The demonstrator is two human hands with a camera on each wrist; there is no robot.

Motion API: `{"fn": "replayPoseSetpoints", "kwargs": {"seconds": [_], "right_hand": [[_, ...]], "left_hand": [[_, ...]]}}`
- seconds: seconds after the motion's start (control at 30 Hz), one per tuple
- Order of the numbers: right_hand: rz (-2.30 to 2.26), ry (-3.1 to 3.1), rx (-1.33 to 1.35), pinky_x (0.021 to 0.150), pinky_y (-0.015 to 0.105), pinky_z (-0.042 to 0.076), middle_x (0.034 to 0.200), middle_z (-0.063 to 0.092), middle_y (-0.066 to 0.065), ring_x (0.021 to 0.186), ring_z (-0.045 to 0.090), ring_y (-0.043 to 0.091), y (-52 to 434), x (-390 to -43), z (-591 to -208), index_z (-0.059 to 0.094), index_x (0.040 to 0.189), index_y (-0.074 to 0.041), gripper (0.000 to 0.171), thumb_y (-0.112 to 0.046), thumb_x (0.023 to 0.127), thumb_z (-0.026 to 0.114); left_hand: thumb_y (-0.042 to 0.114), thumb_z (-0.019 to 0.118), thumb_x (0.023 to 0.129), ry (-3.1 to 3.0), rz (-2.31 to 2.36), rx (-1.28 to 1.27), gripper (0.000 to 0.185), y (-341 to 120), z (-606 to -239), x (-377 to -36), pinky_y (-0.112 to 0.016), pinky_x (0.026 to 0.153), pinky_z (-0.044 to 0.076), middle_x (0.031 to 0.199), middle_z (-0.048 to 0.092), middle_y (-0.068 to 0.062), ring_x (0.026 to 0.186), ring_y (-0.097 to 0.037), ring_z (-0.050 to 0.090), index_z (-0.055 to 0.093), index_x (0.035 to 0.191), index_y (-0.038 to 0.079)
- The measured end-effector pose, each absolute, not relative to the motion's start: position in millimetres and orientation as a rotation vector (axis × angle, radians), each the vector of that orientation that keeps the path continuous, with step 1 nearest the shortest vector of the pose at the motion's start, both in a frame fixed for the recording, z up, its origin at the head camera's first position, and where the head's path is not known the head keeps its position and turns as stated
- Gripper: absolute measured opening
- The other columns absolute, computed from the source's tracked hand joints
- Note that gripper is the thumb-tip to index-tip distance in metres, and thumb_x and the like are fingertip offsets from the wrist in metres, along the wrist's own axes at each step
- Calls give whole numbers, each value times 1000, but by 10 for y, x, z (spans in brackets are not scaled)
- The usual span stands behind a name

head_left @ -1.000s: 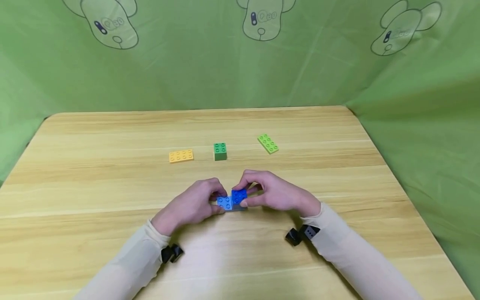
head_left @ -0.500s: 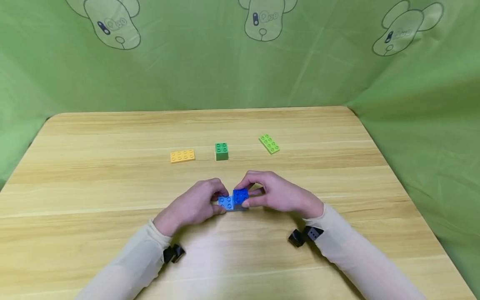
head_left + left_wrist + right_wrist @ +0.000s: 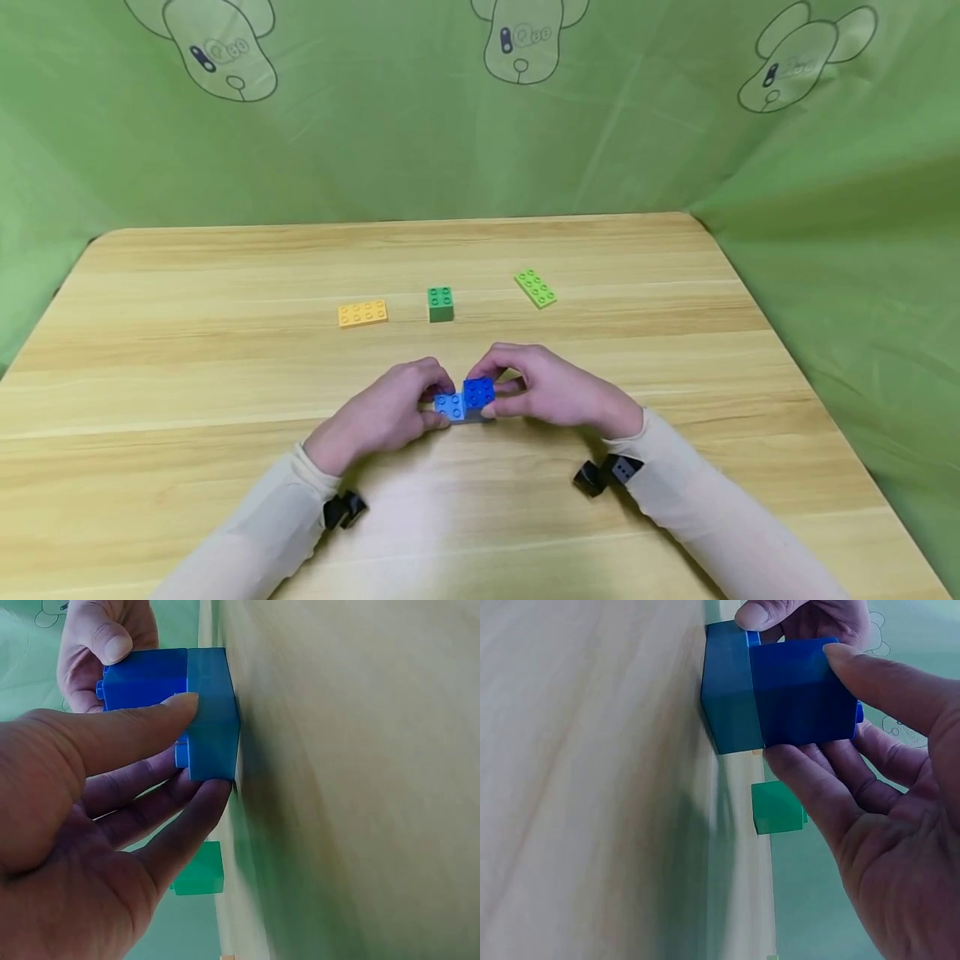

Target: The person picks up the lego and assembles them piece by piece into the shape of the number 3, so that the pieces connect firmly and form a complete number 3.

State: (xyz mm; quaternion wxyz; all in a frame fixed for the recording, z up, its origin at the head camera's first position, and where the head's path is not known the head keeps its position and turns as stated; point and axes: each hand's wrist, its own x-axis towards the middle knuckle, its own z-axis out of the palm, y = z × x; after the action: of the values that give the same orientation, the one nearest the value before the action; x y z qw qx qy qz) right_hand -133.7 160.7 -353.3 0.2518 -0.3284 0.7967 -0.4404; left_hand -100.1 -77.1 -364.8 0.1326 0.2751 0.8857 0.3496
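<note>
On the table a light blue building brick [image 3: 449, 406] lies with a dark blue brick [image 3: 478, 392] seated on the right part of its top. My left hand [image 3: 386, 406] pinches the light blue brick at its left end, thumb on the near side. From the right, my right hand [image 3: 558, 387] holds the dark blue brick between thumb and fingers. In the right wrist view the dark blue brick [image 3: 802, 691] sits flush against the light blue brick [image 3: 731, 688]. Bare studs of the light blue brick [image 3: 212, 716] show beside the left thumb in the left wrist view.
Beyond the hands, a green brick [image 3: 440, 304] stands in the middle. A flat orange plate brick [image 3: 362, 313] lies to its left, and a flat lime plate brick [image 3: 536, 288] to its right. A green curtain [image 3: 420, 142] hangs behind the wooden table [image 3: 187, 350].
Both hands keep their hold on the two blue bricks, and the bricks stay in place. Only the head view shifts slightly.
</note>
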Motion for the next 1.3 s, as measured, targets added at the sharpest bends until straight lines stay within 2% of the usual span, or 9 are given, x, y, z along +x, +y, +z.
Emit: {"fn": "replayPoseSetpoints", "kwargs": {"seconds": [0.27, 0.43, 0.8, 1.07, 1.3], "right_hand": [[-1249, 2128, -838, 95, 32, 50, 109, 62, 2, 106, 61, 16, 1604, -1325, -3546, 65, 112, -11, 28, -10, 87, 77], [-1250, 2117, -817, 95, 36, 50, 109, 60, 5, 105, 60, 19, 1600, -1317, -3554, 64, 113, -9, 29, -13, 87, 76], [-1210, 2141, -812, 98, 35, 48, 110, 60, 4, 107, 58, 19, 1600, -1320, -3536, 63, 113, -10, 30, -15, 87, 77], [-1167, 2175, -850, 96, 35, 49, 109, 59, 2, 105, 56, 19, 1599, -1314, -3529, 62, 114, -10, 29, -16, 88, 76], [-1117, 2217, -882, 93, 36, 50, 109, 60, 0, 102, 55, 19, 1590, -1291, -3500, 62, 114, -11, 29, -16, 88, 75]], "left_hand": [[15, 76, 87, 2581, 1035, 824, 35, -831, -3608, -998, -34, 89, 51, 107, 63, -5, 97, -19, 60, 64, 116, -1], [15, 73, 90, 2606, 1072, 810, 34, -905, -3545, -1025, -38, 94, 50, 114, 64, -7, 106, -23, 61, 64, 120, 1], [11, 71, 91, 2724, 1258, 602, 32, -1257, -3399, -1218, -47, 98, 48, 120, 62, -12, 112, -35, 59, 63, 120, 1], [6, 74, 88, 2817, 1366, 663, 27, -1390, -3377, -1267, -42, 97, 49, 114, 64, -5, 108, -30, 63, 67, 114, 5], [9, 73, 90, 2842, 1378, 641, 28, -1462, -3393, -1322, -45, 97, 49, 115, 64, -7, 110, -33, 60, 65, 116, 5]]}}
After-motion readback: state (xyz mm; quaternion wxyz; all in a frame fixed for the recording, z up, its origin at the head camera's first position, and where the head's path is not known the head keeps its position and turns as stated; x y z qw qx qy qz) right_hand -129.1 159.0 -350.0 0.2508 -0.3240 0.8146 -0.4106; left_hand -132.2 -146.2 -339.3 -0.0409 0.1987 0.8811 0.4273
